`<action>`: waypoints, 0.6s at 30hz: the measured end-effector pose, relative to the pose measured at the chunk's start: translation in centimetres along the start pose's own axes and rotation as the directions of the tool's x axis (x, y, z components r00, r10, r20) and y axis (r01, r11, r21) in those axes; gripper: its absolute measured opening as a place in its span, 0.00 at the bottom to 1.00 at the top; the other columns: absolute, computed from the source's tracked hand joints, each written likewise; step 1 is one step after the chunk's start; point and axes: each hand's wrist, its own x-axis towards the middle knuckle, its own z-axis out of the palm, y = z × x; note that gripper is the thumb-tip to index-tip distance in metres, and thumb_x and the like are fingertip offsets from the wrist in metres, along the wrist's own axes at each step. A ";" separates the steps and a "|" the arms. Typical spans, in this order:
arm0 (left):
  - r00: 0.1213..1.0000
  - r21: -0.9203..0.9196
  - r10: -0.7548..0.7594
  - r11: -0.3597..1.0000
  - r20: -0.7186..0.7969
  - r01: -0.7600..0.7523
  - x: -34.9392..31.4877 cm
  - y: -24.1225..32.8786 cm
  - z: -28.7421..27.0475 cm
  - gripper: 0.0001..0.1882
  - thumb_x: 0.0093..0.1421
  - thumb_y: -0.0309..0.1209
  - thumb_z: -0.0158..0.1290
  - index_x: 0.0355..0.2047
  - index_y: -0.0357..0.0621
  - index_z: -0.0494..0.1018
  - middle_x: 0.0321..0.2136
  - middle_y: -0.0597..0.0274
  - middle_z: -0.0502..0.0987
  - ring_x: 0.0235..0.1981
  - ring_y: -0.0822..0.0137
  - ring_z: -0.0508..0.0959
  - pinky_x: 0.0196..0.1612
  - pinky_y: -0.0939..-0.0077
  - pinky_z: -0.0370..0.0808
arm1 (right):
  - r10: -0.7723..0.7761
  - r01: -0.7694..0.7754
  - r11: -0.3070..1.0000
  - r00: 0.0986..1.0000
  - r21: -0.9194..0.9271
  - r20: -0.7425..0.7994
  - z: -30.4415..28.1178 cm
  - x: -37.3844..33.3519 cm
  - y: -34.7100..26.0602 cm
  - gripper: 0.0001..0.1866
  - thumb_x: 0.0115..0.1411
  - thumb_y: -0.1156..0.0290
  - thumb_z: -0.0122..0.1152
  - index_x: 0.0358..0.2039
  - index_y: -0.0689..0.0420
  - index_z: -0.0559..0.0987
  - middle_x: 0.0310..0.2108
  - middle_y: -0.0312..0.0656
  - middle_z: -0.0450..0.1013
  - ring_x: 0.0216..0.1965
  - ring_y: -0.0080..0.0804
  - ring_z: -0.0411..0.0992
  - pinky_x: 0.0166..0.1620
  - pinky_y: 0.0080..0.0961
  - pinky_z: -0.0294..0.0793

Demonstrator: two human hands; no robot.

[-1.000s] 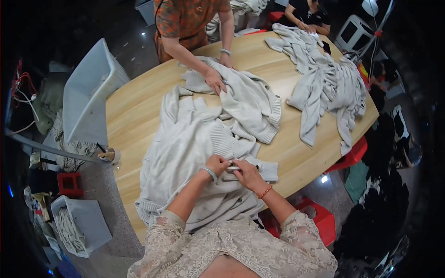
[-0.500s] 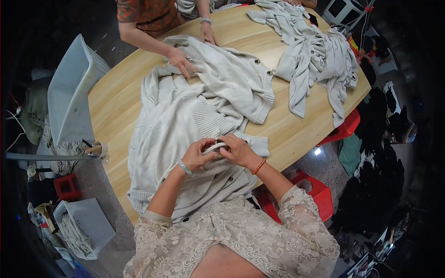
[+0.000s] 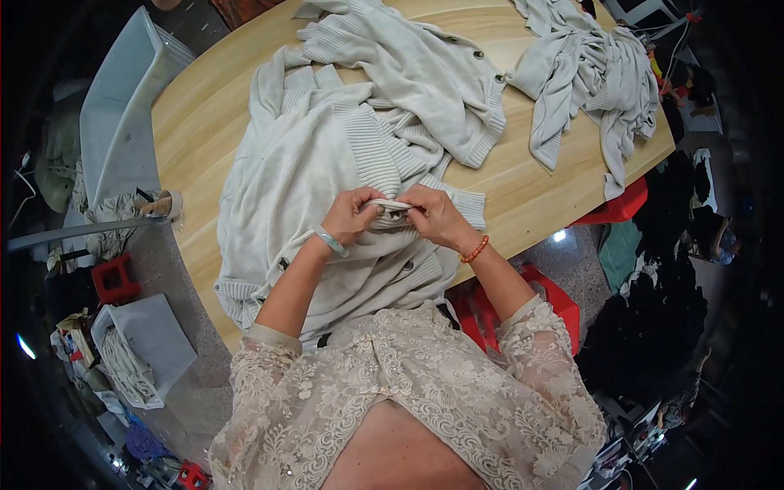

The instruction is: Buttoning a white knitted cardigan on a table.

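A light grey knitted cardigan (image 3: 286, 171) with ribbed edges and dark buttons lies bunched in front of me, at the near side of the wooden table. My left hand (image 3: 351, 217) pinches a folded edge of it between thumb and fingers. Close beside it, my right hand (image 3: 442, 219) grips the same edge, so a short stretch of knit is held between the two hands. The fingertips partly hide what lies under the fold. Beyond my hands, a second cardigan (image 3: 416, 73) with dark buttons is spread out, touching the first.
More grey knitwear (image 3: 592, 82) is heaped at the table's (image 3: 196, 114) far right. A tall white bin (image 3: 122, 114) stands left, above a crate (image 3: 167, 343) with pale cloth. Red stools (image 3: 555, 302) sit at the right edge, near a black pile (image 3: 645, 318). Patterned clothing (image 3: 241, 10) shows at the top.
The view has shifted, so the far part of the table sits higher and the co-worker's hands and arms have left the picture. My hands still hold the cardigan's edge, now stretched straighter between them.
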 end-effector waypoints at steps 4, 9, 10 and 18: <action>0.995 -0.067 0.017 0.998 0.101 -0.010 -0.2 -0.1 0.0 0.09 0.57 0.23 0.52 0.38 0.34 0.73 0.31 0.68 0.76 0.33 0.80 0.71 0.39 0.86 0.69 | 0.020 -0.037 0.990 0.993 0.139 0.119 -0.5 -0.3 0.2 0.08 0.51 0.79 0.53 0.33 0.63 0.76 0.23 0.40 0.71 0.26 0.28 0.71 0.31 0.21 0.69; 0.997 -0.111 0.012 0.994 0.075 -0.003 -1.1 0.9 0.1 0.09 0.56 0.26 0.54 0.36 0.34 0.73 0.29 0.70 0.75 0.31 0.81 0.70 0.36 0.87 0.68 | 0.290 -0.427 0.759 0.898 0.492 0.331 -1.1 -0.6 -1.1 0.08 0.59 0.70 0.55 0.33 0.62 0.76 0.23 0.31 0.71 0.23 0.16 0.68 0.28 0.14 0.69; 0.996 -0.155 0.006 0.988 0.087 0.007 -1.5 1.0 0.2 0.09 0.56 0.27 0.56 0.35 0.35 0.73 0.29 0.70 0.75 0.31 0.82 0.70 0.36 0.87 0.68 | 0.321 -0.480 0.680 0.875 0.555 0.363 -0.9 -0.6 -1.1 0.09 0.61 0.67 0.56 0.33 0.61 0.76 0.22 0.30 0.71 0.22 0.14 0.68 0.26 0.12 0.69; 0.822 0.825 0.492 0.563 -0.287 -0.049 -9.9 4.9 0.3 0.38 0.37 0.35 0.66 0.51 0.46 0.66 0.47 0.56 0.67 0.51 0.53 0.63 0.55 0.57 0.55 | 0.225 -0.188 0.731 0.974 0.656 0.029 -3.0 -1.3 -6.3 0.16 0.59 0.60 0.56 0.21 0.56 0.70 0.20 0.27 0.63 0.22 0.12 0.57 0.25 0.14 0.57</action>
